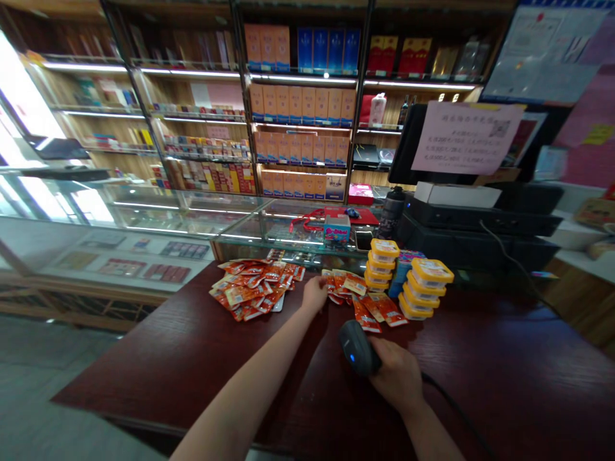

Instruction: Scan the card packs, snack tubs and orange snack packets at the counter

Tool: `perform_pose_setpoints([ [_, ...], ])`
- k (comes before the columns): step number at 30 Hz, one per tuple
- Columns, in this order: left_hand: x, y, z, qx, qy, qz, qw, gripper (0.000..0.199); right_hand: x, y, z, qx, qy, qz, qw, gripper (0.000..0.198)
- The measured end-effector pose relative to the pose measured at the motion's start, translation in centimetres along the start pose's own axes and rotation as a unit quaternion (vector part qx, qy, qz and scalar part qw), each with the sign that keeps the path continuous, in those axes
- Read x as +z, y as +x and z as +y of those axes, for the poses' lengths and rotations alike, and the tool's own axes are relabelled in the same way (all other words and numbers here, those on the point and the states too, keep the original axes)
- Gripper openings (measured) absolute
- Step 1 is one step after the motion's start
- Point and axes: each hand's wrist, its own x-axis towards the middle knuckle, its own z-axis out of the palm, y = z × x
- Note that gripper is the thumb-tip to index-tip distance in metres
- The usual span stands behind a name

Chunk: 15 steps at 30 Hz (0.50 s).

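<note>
while the right hand (396, 374) has its grip wrapped around a dark grey plastic scanner (355, 349) with a little blue light, the left hand (314, 293) reaches out to a small heap of shiny orange-red packets (339, 282). its fingers are at the left edge of this heap, but i cannot tell if the left grip is spread or pinching a packet. the scanner is held up over the dark red-brown wooden tabletop (230, 378), and a thin black cord (442, 388) comes out behind the right hand. some loose orange-red packets (379, 310) lie just past the scanner, next to the small heap. a bigger heap of orange-red packets (250, 291) lies left of the left hand. over to the right are a near stack of yellow-and-white plastic tubs (423, 294) and a far stack of the same tubs (382, 266), with blue packs (407, 267) between them.
</note>
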Motion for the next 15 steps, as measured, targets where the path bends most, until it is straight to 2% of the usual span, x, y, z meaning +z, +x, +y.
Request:
perform_pose_setpoints([
  [4,0.3,-0.8,-0.1,0.090,0.069,-0.034,0.993,0.028,-0.1,-0.1,0.0,0.009,-0.004,-0.004,1.000,0.032],
  [7,-0.7,-1.0,-0.2,0.140,0.122,-0.043,0.982,0.027,-0.2,-0.1,0.1,0.000,-0.005,-0.016,1.000,0.031],
  [11,-3.9,-0.8,0.3,0.149,0.229,-0.014,0.962,0.027,-0.3,0.0,0.3,-0.012,-0.023,-0.023,0.999,0.031],
  [15,-8.5,-0.5,1.1,0.112,0.379,0.047,0.917,0.030,0.0,0.0,0.7,-0.030,-0.035,-0.016,0.999,0.031],
])
